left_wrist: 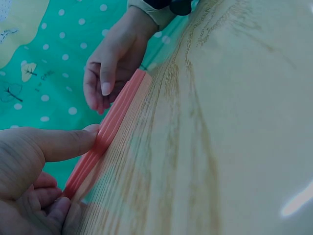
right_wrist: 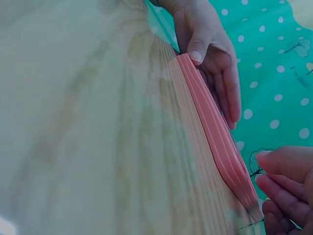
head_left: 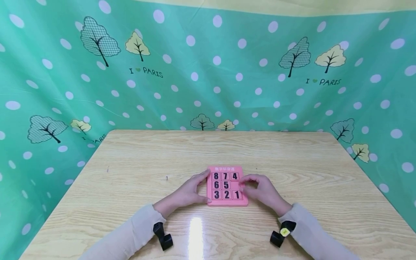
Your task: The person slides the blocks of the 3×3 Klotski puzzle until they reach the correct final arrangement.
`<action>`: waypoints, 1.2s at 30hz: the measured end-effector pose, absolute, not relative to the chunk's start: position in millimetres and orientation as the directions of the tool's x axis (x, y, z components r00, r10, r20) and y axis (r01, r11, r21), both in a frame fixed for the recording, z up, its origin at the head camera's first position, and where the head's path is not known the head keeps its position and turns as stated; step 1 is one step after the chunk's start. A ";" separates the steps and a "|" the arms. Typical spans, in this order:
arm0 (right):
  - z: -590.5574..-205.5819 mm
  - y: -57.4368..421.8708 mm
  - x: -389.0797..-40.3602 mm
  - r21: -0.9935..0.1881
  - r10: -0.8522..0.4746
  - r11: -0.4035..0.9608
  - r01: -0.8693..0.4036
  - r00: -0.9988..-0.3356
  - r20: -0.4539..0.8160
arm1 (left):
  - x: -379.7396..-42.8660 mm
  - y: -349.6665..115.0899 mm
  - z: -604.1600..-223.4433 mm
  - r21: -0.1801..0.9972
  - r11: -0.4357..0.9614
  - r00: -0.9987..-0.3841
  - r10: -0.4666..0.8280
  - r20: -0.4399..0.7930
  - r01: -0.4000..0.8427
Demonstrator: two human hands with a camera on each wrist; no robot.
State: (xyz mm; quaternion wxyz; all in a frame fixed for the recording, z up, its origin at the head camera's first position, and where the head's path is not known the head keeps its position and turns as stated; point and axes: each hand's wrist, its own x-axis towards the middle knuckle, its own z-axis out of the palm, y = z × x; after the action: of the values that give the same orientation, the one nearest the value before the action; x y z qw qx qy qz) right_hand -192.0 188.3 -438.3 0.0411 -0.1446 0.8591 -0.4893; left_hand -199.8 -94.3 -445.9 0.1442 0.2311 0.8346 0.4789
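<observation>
A pink sliding number puzzle [head_left: 228, 203] lies flat on the table, in front of both hands. Its black-numbered tiles read 8 7 4 in the top row, 6 5 in the middle and 3 2 1 at the bottom. A bare pink slot shows right of the 5, its right end hidden by fingers. My left hand [head_left: 188, 191] grips the puzzle's left side, thumb at the near corner and index finger at the far one. Over the right edge, beside that slot, my right hand [head_left: 262, 189] hovers with loosely bent fingers and thumb, nothing seen between them.
The wood-grain table [head_left: 146, 155] reaches back to a green dotted curtain [head_left: 217, 83] with printed trees. A black wrist camera [head_left: 162, 235] sits on the left sleeve, another camera [head_left: 282, 234] on the right. Light glares off the tabletop near the front.
</observation>
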 end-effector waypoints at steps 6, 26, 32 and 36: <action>-437.6 187.5 -199.0 -0.843 -0.264 0.495 -0.210 -0.961 0.084 | -199.4 -93.8 -446.8 0.864 0.443 -0.857 0.514 -0.027 0.239; -442.8 177.7 -214.8 -0.806 -0.202 0.569 -0.164 -0.978 0.057 | -199.2 -93.3 -447.4 0.857 0.459 -0.858 0.511 -0.039 0.234; -442.9 176.4 -216.7 -0.806 -0.192 0.570 -0.160 -0.980 0.058 | -199.1 -93.5 -446.6 0.860 0.448 -0.855 0.517 -0.028 0.243; -444.1 176.2 -217.8 -0.813 -0.194 0.559 -0.163 -0.979 0.063 | -199.4 -93.8 -446.3 0.864 0.440 -0.853 0.522 -0.022 0.247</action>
State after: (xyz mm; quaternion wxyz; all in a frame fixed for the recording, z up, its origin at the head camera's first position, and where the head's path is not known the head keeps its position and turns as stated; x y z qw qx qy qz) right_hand -217.8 176.2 -444.1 0.0171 -0.1013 0.8827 -0.4586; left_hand -199.4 -93.8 -446.3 0.1441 0.2299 0.8361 0.4768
